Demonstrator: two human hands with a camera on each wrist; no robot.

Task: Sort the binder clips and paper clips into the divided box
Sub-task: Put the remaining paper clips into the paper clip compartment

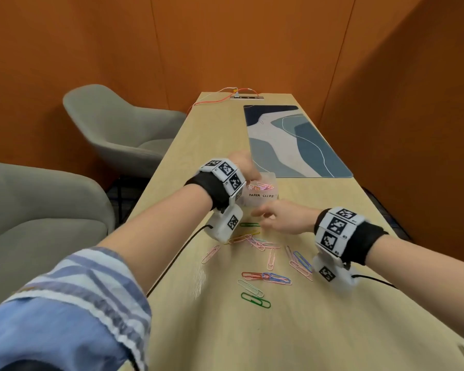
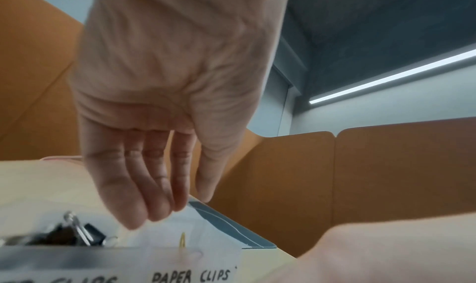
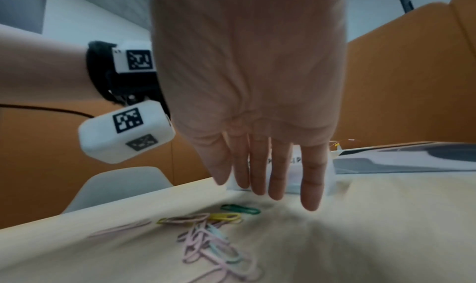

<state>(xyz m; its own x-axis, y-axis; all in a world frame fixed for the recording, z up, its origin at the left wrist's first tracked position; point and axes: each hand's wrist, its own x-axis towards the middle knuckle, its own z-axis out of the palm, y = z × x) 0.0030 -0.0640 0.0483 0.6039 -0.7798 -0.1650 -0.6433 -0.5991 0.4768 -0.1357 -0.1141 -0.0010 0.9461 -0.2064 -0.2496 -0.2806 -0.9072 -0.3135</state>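
A clear divided box stands mid-table, its right compartment labelled PAPER CLIPS and holding coloured paper clips. Black binder clips lie in its left compartment. My left hand hovers over the box, fingers straight and relaxed, nothing in them. My right hand reaches leftward low over the table just in front of the box, fingers extended and empty. Several loose paper clips lie scattered below it, among them a green one and a yellow one.
A blue patterned desk mat lies beyond the box. An orange cable runs to a power strip at the table's far end. Two grey chairs stand left of the table. Orange partition walls close in the far and right sides.
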